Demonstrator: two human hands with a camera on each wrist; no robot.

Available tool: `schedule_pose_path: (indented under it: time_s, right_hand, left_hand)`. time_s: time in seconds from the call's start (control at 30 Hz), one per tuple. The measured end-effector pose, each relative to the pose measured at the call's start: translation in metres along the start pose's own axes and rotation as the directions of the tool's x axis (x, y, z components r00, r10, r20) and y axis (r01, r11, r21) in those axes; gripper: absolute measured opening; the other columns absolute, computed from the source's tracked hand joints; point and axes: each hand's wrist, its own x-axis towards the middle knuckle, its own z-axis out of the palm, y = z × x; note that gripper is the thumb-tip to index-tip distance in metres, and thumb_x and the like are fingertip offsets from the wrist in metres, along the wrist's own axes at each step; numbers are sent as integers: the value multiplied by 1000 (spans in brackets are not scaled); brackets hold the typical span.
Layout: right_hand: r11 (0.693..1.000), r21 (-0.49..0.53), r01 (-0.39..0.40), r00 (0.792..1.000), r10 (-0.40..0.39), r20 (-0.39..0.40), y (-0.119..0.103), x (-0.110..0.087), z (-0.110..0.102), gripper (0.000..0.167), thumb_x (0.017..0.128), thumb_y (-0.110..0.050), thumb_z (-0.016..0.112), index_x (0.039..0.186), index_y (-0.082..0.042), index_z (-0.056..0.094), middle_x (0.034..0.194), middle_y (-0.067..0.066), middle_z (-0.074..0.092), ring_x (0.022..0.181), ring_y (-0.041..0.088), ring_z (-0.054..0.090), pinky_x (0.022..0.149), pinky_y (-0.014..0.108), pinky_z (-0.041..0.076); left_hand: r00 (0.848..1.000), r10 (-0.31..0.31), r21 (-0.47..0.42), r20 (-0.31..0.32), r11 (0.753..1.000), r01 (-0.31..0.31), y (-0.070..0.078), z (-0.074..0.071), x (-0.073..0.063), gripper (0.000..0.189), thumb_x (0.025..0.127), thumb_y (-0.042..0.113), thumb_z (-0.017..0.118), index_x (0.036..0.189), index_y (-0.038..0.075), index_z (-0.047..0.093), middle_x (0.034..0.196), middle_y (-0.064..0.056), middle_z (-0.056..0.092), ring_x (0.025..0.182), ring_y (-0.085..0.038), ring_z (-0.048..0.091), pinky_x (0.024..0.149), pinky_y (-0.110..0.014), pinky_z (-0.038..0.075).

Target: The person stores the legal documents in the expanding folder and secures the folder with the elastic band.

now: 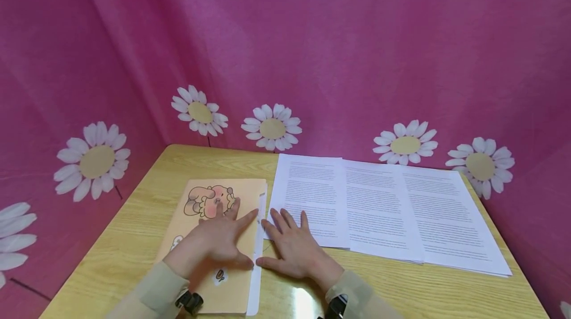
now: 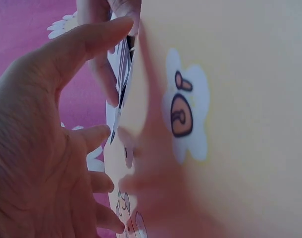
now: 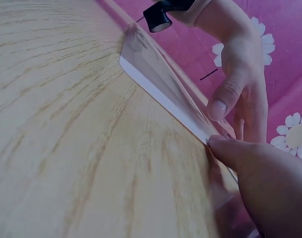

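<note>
A peach cartoon-print folder (image 1: 232, 292) lies flat at the left of the table, a white strip (image 1: 255, 284) showing along its right edge. My left hand (image 1: 218, 239) is spread over the cover, fingers straight and thumb near that edge. In the left wrist view, its fingertips are right at the folder (image 2: 250, 124), and thin layers show at the side. My right hand (image 1: 294, 252) lies palm down beside the edge with its fingers extended. The right wrist view has its thumb (image 3: 227, 148) right at the border of the pale strip (image 3: 156, 87).
Printed sheets (image 1: 379, 205) lie in three overlapping columns right of the folder, the leftmost close to my right fingers. Under everything is a wood-grain table (image 1: 116, 254). A pink curtain (image 1: 312, 51) with daisies hangs behind and at the sides.
</note>
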Motion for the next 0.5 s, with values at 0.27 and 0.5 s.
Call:
schedule_pose_path:
  time_s: [0.27, 0.5]
  right_hand:
    - [1000, -9, 6, 1000, -5, 15, 0, 0, 4, 98, 94, -85, 34, 168, -20, 34, 173, 14, 22, 157, 38, 22, 112, 79, 16]
    - [999, -38, 12, 1000, -11, 21, 0, -1, 4, 100, 94, -87, 28, 168, -21, 32, 174, 13, 20, 158, 37, 21, 113, 79, 15]
  left_hand:
    - [1000, 18, -13, -5, 1000, -18, -5, 3, -1, 124, 65, 86, 75, 169, 36, 27, 172, -25, 10, 147, -68, 7, 89, -91, 28]
    - [999, 40, 29, -21, 999, -39, -3, 12, 2, 129, 63, 98, 62, 170, 39, 21, 174, -22, 5, 147, -68, 6, 93, -93, 19]
